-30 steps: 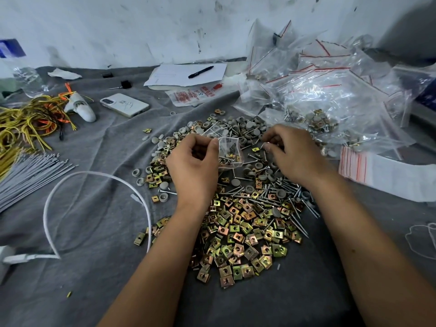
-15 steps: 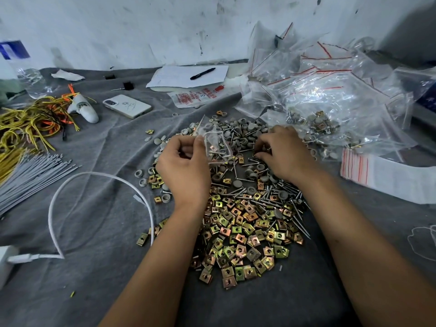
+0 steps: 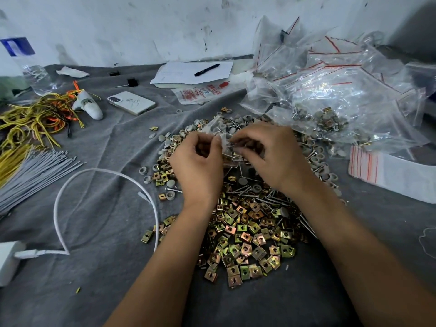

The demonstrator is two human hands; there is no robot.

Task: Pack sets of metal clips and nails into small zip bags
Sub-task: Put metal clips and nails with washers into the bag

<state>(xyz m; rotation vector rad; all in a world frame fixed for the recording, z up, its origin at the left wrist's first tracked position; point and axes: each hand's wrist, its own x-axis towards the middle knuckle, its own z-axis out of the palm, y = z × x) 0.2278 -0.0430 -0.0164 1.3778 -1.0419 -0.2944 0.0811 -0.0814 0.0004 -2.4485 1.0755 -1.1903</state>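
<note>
My two bare hands meet above a heap of small parts on a grey cloth over the tabletop (image 3: 94, 232). My left hand (image 3: 198, 166) has thumb and forefinger curled in a pinching grip on the near edge of a small clear zip bag (image 3: 215, 129), which stands up from that pinch toward twelve o'clock, its mouth turned toward three o'clock as far as I can tell. My right hand (image 3: 271, 156) lies just at three o'clock of the bag, its fingers bent in a closed grip on a thin nail (image 3: 232, 146); the nail's long axis runs roughly from three to nine o'clock, its tip at the bag's opening. So the bag sits at nine o'clock from my right grip, nearly touching, and I judge the next move is a short push of the nail that way. Square brass-coloured metal clips (image 3: 245, 234) lie heaped at six o'clock beneath my wrists, with more nails (image 3: 266, 199) loose among them. Filled bags (image 3: 330, 95) are piled at two o'clock.
</note>
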